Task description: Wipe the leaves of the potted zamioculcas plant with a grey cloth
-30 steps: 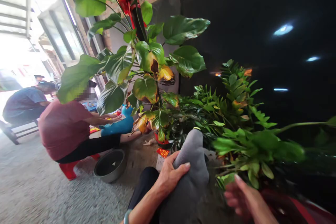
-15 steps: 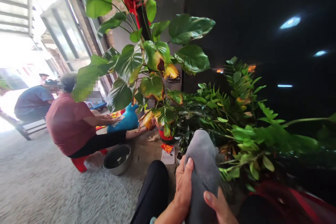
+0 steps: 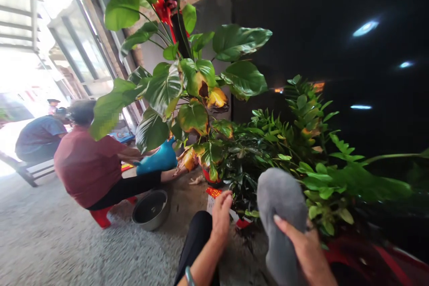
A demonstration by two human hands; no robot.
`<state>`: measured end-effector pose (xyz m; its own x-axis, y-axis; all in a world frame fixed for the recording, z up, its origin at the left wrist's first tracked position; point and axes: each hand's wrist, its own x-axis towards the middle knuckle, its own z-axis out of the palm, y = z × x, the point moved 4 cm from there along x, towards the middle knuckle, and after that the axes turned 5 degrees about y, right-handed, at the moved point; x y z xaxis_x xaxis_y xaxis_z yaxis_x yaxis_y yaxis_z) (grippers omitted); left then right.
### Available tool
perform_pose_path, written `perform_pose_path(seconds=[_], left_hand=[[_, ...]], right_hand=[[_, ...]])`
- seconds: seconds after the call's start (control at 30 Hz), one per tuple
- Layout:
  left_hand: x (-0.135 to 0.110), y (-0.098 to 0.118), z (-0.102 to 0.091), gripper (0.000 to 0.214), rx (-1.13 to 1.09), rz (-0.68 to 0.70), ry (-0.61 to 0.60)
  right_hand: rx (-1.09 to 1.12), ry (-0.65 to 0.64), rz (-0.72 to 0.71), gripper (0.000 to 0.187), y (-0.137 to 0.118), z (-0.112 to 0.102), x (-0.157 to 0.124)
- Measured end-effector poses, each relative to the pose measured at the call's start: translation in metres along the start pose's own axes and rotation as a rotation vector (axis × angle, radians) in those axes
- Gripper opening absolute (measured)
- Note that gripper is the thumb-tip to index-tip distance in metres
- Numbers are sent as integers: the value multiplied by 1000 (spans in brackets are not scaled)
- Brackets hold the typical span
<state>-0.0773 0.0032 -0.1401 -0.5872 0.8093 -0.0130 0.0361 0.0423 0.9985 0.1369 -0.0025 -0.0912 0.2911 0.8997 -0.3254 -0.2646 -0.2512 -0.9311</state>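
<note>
A grey, soft-looking, foot-shaped piece (image 3: 283, 201) stands upright at the lower right. It resembles a sock or a slipper sole; I cannot tell which. My right hand (image 3: 306, 243) grips its right side, with the thumb laid across the front and the other fingers hidden behind. Off to the left, my left hand (image 3: 221, 216) is held above my dark-trousered knee (image 3: 197, 237). Its fingers are stretched out and nothing is in them. A pale bangle (image 3: 189, 275) circles the left wrist. Between the hands, a gap shows floor and a red scrap (image 3: 242, 223).
Leafy potted plants (image 3: 261, 147) fill the space just ahead, before a dark glossy wall (image 3: 318, 22). At the left a person in a red shirt (image 3: 89, 161) sits on a red stool (image 3: 100, 217), beside a grey basin (image 3: 150, 210). Another person (image 3: 38, 136) sits behind.
My left hand has come off the grey piece and moved left, its fingers now extended. The grey piece has shifted right in my right hand, which has moved up and right.
</note>
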Motion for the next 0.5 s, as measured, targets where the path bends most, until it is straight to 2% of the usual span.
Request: perform_pose_path(seconds=[0.07,0.1,0.17,0.23,0.33,0.43,0.5], left_hand=[[35,10,-19,25,50,13,171],[52,16,-26,19,64,24,217],[80,25,-33,14,67,23,232],[98,29,-31,14,46,5,182],[109,26,-23,12,4,-55,80],[113,15,-25,19,-25,-125,47],[116,8,-34,24,-38,-137,77]], right_hand=[[6,155,-103,56,-38,0,10],[28,190,-139,55,-52,4,13],[107,171,-141,50,-62,16,18],[145,50,-22,48,-44,29,20],[28,-137,188,48,13,34,12],[-107,-206,142,47,53,24,-4],[-111,-226,80,49,54,22,-19]])
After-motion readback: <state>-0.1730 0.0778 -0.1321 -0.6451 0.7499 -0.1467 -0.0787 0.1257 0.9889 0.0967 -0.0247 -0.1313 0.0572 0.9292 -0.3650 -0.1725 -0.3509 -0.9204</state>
